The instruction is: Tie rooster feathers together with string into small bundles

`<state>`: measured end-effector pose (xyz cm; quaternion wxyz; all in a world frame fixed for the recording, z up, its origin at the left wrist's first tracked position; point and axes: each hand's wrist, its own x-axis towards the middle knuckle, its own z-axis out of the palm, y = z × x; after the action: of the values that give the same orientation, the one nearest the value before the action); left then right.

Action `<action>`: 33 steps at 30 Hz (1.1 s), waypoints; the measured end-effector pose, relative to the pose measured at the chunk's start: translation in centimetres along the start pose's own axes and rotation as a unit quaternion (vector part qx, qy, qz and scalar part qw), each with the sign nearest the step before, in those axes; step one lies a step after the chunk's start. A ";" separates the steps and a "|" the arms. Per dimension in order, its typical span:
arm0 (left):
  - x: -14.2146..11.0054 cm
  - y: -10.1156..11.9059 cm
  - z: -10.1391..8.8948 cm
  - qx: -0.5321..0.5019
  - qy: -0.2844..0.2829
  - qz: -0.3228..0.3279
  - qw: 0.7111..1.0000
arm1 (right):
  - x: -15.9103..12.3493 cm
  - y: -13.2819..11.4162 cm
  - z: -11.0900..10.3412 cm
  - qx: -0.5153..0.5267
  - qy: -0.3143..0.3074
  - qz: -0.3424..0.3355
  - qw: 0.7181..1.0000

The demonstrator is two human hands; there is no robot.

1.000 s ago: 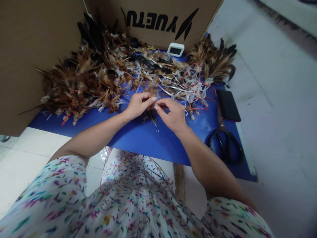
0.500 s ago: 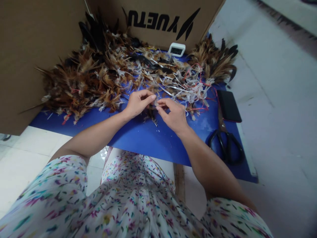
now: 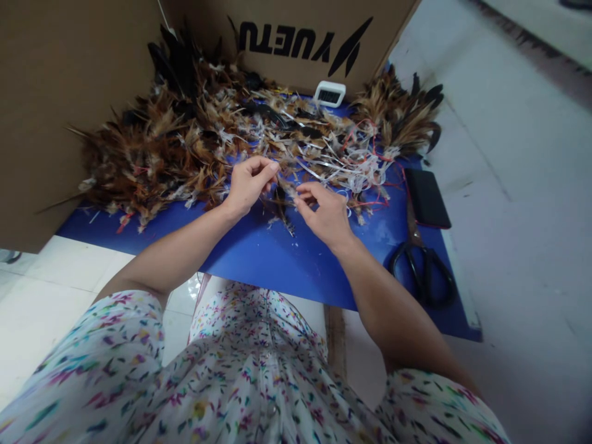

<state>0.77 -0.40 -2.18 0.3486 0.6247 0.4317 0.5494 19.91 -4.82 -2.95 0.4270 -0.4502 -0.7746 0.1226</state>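
My left hand [image 3: 250,186] is closed in a pinch, thumb pressed to forefinger; what lies between the fingertips is too small to make out. A small brown-grey feather [image 3: 288,189] with a fluffy end spans the gap between my hands. Its fluffy end is at the pinched fingertips of my right hand [image 3: 324,214]. Below the hands, a few dark feather scraps [image 3: 280,213] lie on the blue tabletop [image 3: 277,259]. Just beyond the fingers spreads a loose layer of brown and white feathers [image 3: 272,145].
A large heap of brown feathers [image 3: 157,148] lies to the left. White ribbons [image 3: 361,169], a feather bundle [image 3: 402,117], a black phone-like slab [image 3: 428,197] and black-handled scissors [image 3: 423,271] are on the right. A small digital clock [image 3: 330,94] stands before a cardboard panel [image 3: 287,68].
My left hand has moved a little left and away from my right hand, so the gap between them is wider and more of the feather shows. My right hand has stayed nearly still.
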 end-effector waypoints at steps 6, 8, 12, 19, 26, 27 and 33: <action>0.2 -0.5 0.0 -0.009 0.019 -0.015 1.000 | 0.1 0.0 0.0 0.048 0.026 0.021 0.998; 0.1 -0.7 0.0 -0.002 0.006 -0.017 1.000 | 0.2 0.1 0.1 0.068 0.038 0.042 0.996; -0.3 -0.6 0.3 -0.015 -0.041 -0.027 0.999 | 0.2 0.4 0.3 0.081 0.054 0.084 0.992; -1.3 0.5 1.1 -0.045 -0.142 -0.030 0.988 | 0.2 0.0 0.2 0.102 0.046 0.060 0.992; -1.6 0.8 1.2 -0.045 -0.167 -0.023 0.985 | 0.0 -0.3 0.0 0.099 0.029 0.042 0.994; -1.6 0.8 1.2 -0.049 -0.169 -0.025 0.984 | 0.0 -0.3 0.1 0.097 0.028 0.041 0.994; -1.8 0.6 1.3 -0.060 -0.182 -0.016 0.981 | -0.1 -0.2 0.1 0.094 0.021 0.025 0.995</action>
<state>2.08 -2.20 -2.54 0.4668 0.6855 0.3372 0.4455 19.73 -4.99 -2.92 0.4807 -0.4293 -0.7390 0.1961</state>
